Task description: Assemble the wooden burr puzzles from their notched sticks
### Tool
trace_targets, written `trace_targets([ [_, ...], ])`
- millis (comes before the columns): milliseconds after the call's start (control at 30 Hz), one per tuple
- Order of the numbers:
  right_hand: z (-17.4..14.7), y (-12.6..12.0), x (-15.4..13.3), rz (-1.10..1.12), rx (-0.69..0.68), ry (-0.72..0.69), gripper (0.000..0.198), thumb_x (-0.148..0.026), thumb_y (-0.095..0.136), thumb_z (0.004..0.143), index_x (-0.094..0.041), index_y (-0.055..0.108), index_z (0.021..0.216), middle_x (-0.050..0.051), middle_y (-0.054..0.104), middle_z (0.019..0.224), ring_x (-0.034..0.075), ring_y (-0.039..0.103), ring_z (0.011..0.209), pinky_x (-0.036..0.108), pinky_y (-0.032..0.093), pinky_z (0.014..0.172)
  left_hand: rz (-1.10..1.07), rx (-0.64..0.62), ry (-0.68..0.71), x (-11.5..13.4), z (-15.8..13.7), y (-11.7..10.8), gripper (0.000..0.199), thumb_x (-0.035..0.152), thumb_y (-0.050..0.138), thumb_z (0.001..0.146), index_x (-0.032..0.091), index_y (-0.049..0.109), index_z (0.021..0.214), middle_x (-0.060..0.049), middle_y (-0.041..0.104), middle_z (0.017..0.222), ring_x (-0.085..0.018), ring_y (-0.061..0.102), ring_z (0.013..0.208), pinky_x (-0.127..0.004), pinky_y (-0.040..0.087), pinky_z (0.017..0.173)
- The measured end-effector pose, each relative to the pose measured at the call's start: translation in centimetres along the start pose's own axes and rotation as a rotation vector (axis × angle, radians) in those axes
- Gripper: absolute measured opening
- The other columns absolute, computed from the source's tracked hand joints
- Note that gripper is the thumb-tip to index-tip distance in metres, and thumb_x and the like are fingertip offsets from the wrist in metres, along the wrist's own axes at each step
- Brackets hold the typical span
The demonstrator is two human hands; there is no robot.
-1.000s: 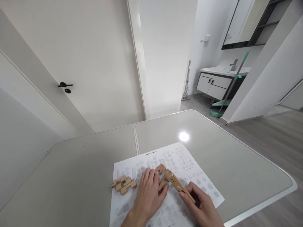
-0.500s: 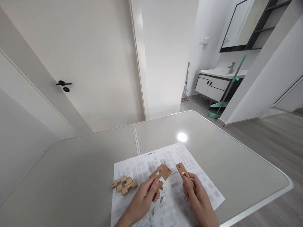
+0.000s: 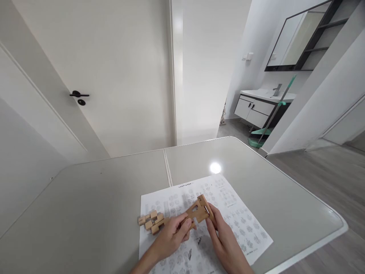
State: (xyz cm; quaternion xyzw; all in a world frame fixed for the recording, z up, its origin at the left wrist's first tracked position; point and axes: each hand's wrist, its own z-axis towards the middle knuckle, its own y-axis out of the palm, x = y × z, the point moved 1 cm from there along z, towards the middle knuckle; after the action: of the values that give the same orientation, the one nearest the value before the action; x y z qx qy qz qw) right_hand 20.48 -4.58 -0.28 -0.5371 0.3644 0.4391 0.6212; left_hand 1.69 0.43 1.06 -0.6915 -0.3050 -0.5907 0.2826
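My left hand (image 3: 173, 235) pinches notched wooden puzzle pieces (image 3: 195, 214) that lie side by side, with cut-outs showing between them. In my right hand (image 3: 221, 232) is another wooden puzzle piece (image 3: 203, 199), marked with a 2. That piece stands at the far right end of the left hand's pieces and seems to touch them. Left of my left hand, several small notched wooden blocks (image 3: 153, 220) lie in a cluster. Under both hands is a white printed sheet (image 3: 245, 213) with rows of small diagrams. My fingers cover part of the held pieces.
The grey table (image 3: 94, 213) has a pale raised edge and a seam (image 3: 167, 167) across it. Beyond stands a white door (image 3: 128, 76) with a black handle (image 3: 79, 94). To the right are a washbasin cabinet (image 3: 253, 108) and a green dustpan (image 3: 256, 142).
My right hand has moved left, bringing the piece marked 2 against the left hand's pieces. Before, the two were apart. The view has shifted slightly.
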Motion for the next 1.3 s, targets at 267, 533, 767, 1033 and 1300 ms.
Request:
trace_targets([
  [267, -0.1, 0.4, 0.8, -0.243, 0.058, -0.127, 0.051, -0.03, 0.033, 0.107, -0.032, 0.031, 0.158, 0.01, 0.06, 0.141, 0.023, 0.063, 0.124, 0.034, 0.058, 0.096, 0.035, 0.069, -0.004, -0.7, -0.1, 0.0, 0.05, 0.061, 0.042, 0.1, 0.015, 0.06, 0.09, 0.007, 0.034, 0.058, -0.009, 0.029, 0.053, -0.026, 0.024, 0.053],
  [533, 0.2, 0.4, -0.1, -0.34, 0.008, -0.14, 0.056, -0.023, 0.033, 0.105, -0.034, 0.028, 0.159, 0.01, 0.066, 0.122, 0.022, 0.07, 0.101, 0.029, 0.06, 0.081, -0.008, 0.086, -0.02, -0.9, 0.2, 0.3, 0.047, 0.06, 0.042, 0.101, 0.017, 0.055, 0.089, 0.006, 0.038, 0.063, -0.009, 0.029, 0.053, -0.025, 0.023, 0.052],
  [767, 0.1, 0.7, -0.7, -0.351, 0.016, -0.128, 0.062, -0.016, 0.031, 0.103, -0.033, 0.021, 0.161, 0.011, 0.062, 0.126, 0.021, 0.069, 0.103, 0.028, 0.059, 0.082, -0.035, 0.061, -0.015, -1.1, 0.2, 0.2, 0.044, 0.057, 0.041, 0.102, 0.017, 0.054, 0.091, 0.006, 0.036, 0.062, -0.009, 0.028, 0.054, -0.026, 0.023, 0.052],
  [1033, 0.0, 0.8, -0.2, -0.361, -0.074, -0.146, 0.063, -0.018, 0.04, 0.1, -0.035, 0.029, 0.159, 0.009, 0.066, 0.117, 0.02, 0.071, 0.084, 0.025, 0.058, 0.072, -0.07, 0.062, -0.008, -0.6, -0.1, 0.5, 0.043, 0.058, 0.043, 0.102, 0.018, 0.051, 0.088, 0.007, 0.033, 0.066, -0.009, 0.026, 0.055, -0.025, 0.023, 0.053],
  [1300, -0.1, 2.4, 0.8, -0.37, -0.115, -0.207, 0.076, -0.006, 0.031, 0.095, -0.037, 0.014, 0.162, 0.008, 0.066, 0.115, 0.018, 0.069, 0.076, 0.024, 0.055, 0.062, -0.076, 0.081, 0.018, -1.2, 0.2, 0.8, 0.042, 0.058, 0.044, 0.101, 0.018, 0.049, 0.087, 0.007, 0.033, 0.068, -0.009, 0.027, 0.056, -0.025, 0.024, 0.053],
])
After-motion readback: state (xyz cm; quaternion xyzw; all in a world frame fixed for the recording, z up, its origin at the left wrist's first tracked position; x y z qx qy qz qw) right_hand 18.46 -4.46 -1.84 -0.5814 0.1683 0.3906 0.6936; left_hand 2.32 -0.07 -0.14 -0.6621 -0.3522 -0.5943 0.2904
